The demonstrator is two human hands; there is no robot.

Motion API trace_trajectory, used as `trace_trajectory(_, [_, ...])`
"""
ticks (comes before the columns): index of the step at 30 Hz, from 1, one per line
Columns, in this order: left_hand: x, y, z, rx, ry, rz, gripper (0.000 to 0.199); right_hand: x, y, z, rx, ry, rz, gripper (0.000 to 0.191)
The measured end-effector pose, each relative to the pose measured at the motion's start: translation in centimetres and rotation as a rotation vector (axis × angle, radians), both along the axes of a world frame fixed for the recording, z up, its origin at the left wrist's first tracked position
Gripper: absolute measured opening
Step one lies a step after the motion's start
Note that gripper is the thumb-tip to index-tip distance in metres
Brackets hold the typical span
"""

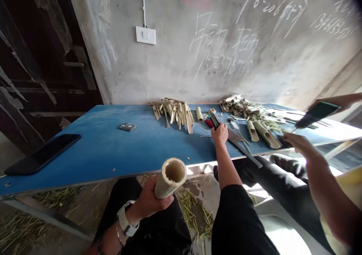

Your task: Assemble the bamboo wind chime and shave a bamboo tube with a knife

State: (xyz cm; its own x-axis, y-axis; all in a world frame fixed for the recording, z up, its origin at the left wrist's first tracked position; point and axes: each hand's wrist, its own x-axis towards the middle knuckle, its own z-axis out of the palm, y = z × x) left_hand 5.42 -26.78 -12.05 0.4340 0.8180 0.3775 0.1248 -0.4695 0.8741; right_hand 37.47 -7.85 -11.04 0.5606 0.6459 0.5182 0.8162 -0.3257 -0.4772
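Observation:
My left hand (149,198) is wrapped round a hollow bamboo tube (166,190), held upright in front of the table edge with its open, rough-rimmed end facing me. Over the table, my right hand (220,135) has its fingers closed on a dark utility knife (214,120) that points toward the wall. Beside it lie a red-handled tool (209,123), partly hidden, and a saw blade (244,149) that slants past the table's front edge. A short bamboo piece (199,114) stands just behind.
On the blue table (104,149) lie a phone (42,155), a small dark block (127,127), split bamboo strips (177,113) and cut bamboo pieces (267,134). At right, a co-worker's hands (301,144) work with a dark-bladed tool (316,115). Plant scraps (195,213) litter the floor.

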Motion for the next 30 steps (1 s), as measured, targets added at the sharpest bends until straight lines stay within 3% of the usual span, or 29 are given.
trace_trajectory(2, [0.1,0.6,0.8,-0.01,-0.007,-0.018,0.024,0.0,0.2,0.0,0.029,0.008,0.003,0.038])
trace_trajectory(5, [0.4,3.3,3.7,-0.002,0.08,-0.004,0.025,-0.2,0.3,0.2,0.056,0.009,0.007,0.035])
trace_trajectory(9, [0.8,11.5,7.5,0.19,0.265,0.178,0.034,-0.6,0.3,0.8,0.075,-0.008,0.047,0.033])
trace_trajectory(12, [0.5,18.0,7.0,0.299,0.321,0.405,0.038,-1.0,0.3,1.1,0.047,-0.06,0.149,0.031])
trace_trajectory(15, [-1.2,21.3,5.1,0.28,0.294,0.602,0.036,-1.5,0.2,1.4,0.003,-0.124,0.252,0.029])
trace_trajectory(20, [-3.4,21.4,3.9,0.258,0.262,0.64,0.032,-1.9,-0.2,1.9,-0.028,-0.216,0.35,0.028])
trace_trajectory(24, [-2.6,21.1,4.0,0.219,0.319,0.498,0.043,-1.7,-0.5,1.8,-0.084,-0.229,0.354,0.028])
trace_trajectory(28, [-1.2,21.0,3.8,0.324,0.312,0.4,0.037,-1.1,-0.3,1.3,-0.104,-0.204,0.297,0.031])
trace_trajectory(30, [-0.4,20.6,3.9,0.298,0.257,0.311,0.035,-0.9,0.0,0.9,-0.108,-0.194,0.264,0.033])
